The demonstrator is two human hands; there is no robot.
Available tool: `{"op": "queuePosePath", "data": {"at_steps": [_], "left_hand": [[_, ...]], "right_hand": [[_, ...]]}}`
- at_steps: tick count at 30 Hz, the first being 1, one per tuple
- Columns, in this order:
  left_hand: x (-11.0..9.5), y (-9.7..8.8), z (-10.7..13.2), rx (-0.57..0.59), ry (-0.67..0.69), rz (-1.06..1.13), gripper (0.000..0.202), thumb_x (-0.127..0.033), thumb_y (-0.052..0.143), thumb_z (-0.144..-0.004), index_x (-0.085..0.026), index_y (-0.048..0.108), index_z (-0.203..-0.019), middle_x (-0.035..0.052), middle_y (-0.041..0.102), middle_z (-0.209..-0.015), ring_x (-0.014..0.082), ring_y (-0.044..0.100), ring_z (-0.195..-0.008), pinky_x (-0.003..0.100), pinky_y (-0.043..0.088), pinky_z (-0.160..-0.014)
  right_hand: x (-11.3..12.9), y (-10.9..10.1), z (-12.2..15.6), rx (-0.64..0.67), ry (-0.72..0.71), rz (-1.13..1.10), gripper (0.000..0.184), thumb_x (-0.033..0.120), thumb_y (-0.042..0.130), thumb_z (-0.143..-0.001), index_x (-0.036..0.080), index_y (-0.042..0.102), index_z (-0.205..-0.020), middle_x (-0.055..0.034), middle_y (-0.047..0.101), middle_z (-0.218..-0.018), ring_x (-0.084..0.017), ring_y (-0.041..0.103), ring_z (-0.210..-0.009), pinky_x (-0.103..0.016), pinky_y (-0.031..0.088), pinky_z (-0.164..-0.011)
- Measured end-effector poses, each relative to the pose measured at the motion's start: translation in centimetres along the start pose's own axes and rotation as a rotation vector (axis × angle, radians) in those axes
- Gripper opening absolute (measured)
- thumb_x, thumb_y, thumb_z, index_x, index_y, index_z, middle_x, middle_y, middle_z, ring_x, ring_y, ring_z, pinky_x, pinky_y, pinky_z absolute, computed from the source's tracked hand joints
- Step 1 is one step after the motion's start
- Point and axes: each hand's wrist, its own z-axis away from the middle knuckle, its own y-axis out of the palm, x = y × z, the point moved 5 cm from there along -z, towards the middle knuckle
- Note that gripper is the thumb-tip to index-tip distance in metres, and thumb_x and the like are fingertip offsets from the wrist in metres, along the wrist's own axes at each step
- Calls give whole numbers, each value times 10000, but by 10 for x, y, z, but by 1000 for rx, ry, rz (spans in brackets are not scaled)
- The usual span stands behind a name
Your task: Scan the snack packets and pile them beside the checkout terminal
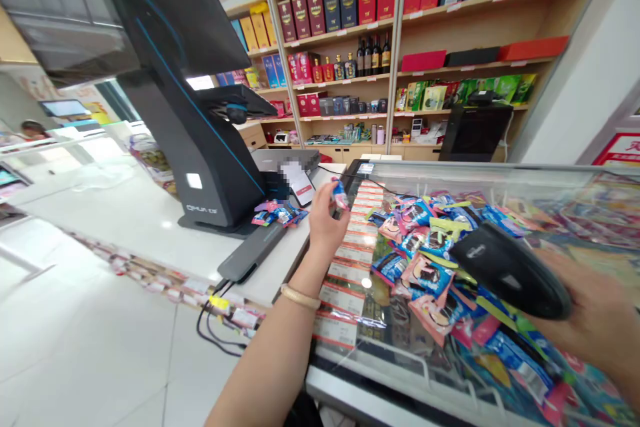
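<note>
Between the thumb and fingers of my left hand (327, 220) is a small wrapped snack (340, 195) in pink and blue, held above the counter's edge. A black handheld barcode scanner (510, 270) is gripped in my right hand (580, 300), whose fingers are partly hidden behind it. Beneath the scanner, a pile of pink, blue and green wrapped snacks (425, 273) spreads over the glass case top (395, 353). A smaller heap of similar snacks (280, 213) lies left of my left hand, beside a phone (300, 183) propped up with its screen lit.
A dark point-of-sale terminal (200, 147) stands on the white counter (185, 260) to the left. In front of it lies a long grey bar-shaped device (253, 253) with cables (210, 323) hanging down. Shelves of boxes and bottles (345, 7) line the back wall.
</note>
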Motion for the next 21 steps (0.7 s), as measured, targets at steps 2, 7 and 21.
{"op": "queuePosePath", "data": {"at_steps": [2,7,21], "left_hand": [[23,-27,-12,-172,-118,-169,560,-35,577,-760,-159,575,-1306,156,566,-1306,273,539,-1285,390,508,-1059],[67,-63,-17,-351,-494,-371,650,-31,567,-778,14,455,-1417,298,391,-1448,353,403,-1424,458,304,-1215],[48,-41,-16,-256,-295,-388,702,-109,683,-717,-155,492,-1392,223,411,-1453,379,393,-1422,573,319,-1178]], "right_hand": [[-7,0,6,-3,-36,33,349,367,576,-901,238,563,-1225,-131,737,-992,-273,737,-853,-360,562,-698],[-25,2,20,62,-23,87,443,404,682,-819,267,568,-1225,-130,742,-997,-289,734,-799,-375,522,-594],[-4,-9,-10,-111,-25,116,223,336,594,-834,225,603,-1027,-73,736,-813,-238,714,-681,-308,537,-589]]}}
